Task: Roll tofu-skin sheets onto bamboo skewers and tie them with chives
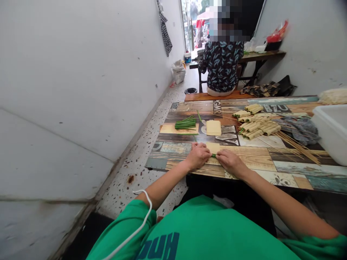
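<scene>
A pale yellow tofu skin sheet (213, 147) lies flat near the table's front edge. Across its near side runs a short bunch of green chives (214, 155). My left hand (199, 156) is closed at the left end of that bunch, its fingertips pinching the sheet's near edge. From the other side my right hand (231, 162) pinches the right end in the same way. Exactly how the fingers grip underneath is hidden. Beyond them sit a stack of square tofu skin sheets (213, 128) and, to its left, a pile of cut chives (185, 122).
Several finished rolls (257, 126) with green ends are heaped at the right. Beside them are bamboo skewers (300, 148), a grey plastic bag (299, 129) and a white tub (330, 131). A person (222, 66) sits ahead on a bench (195, 97), facing away. A wall (81, 90) rises at left.
</scene>
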### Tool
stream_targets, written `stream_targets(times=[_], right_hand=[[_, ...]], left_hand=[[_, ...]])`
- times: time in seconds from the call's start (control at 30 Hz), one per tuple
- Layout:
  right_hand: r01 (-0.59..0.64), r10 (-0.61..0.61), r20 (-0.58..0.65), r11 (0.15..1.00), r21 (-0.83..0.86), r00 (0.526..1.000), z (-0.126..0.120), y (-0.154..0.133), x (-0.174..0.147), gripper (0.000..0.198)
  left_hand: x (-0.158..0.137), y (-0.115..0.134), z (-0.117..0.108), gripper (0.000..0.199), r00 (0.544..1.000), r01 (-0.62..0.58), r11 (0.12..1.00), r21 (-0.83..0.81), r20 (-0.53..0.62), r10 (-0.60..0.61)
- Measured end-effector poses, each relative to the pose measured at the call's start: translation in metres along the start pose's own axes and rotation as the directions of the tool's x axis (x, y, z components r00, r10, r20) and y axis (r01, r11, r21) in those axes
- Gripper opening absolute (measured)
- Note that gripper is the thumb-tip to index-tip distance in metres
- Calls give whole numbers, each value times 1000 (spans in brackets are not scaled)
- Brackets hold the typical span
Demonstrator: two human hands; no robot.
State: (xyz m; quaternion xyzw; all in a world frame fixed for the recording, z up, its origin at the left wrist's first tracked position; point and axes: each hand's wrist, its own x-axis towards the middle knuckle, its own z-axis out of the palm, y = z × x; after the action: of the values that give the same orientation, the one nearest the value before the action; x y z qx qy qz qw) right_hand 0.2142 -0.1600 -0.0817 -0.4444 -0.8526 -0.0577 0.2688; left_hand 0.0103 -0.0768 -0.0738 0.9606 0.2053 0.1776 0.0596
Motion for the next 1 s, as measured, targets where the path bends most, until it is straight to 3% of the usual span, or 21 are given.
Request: stream_targets(times=[0.13, 0.27, 0.5, 0.67, 0.87, 1.0], right_hand=[[95, -90, 51, 990, -109, 995, -2, 1, -1, 25], [105, -92, 84, 982, -154, 992, 3, 3, -1, 31], [-127, 123, 57, 989, 75, 991, 5, 2, 0, 36], [-185, 181, 39, 963, 194, 983, 4, -1, 0, 30], [-370, 373, 46, 884, 285, 927, 9, 5, 5, 29], [-420, 408, 106, 854, 306, 907, 5, 10, 12, 26]], left_hand=[[-1, -2, -12, 23, 994, -97, 995, 31, 50, 95], [-4, -6, -14, 31, 988, -135, 991, 26, 79, 132], [-2, -5, 5, 22, 1000, 13, 997, -82, -27, -15], [3, -5, 10, 17, 987, 139, 963, -230, -43, -153], [6, -10, 10, 10, 967, 236, 895, -378, 1, -254], [5, -10, 8, 20, 964, 245, 912, -329, -14, -264]])
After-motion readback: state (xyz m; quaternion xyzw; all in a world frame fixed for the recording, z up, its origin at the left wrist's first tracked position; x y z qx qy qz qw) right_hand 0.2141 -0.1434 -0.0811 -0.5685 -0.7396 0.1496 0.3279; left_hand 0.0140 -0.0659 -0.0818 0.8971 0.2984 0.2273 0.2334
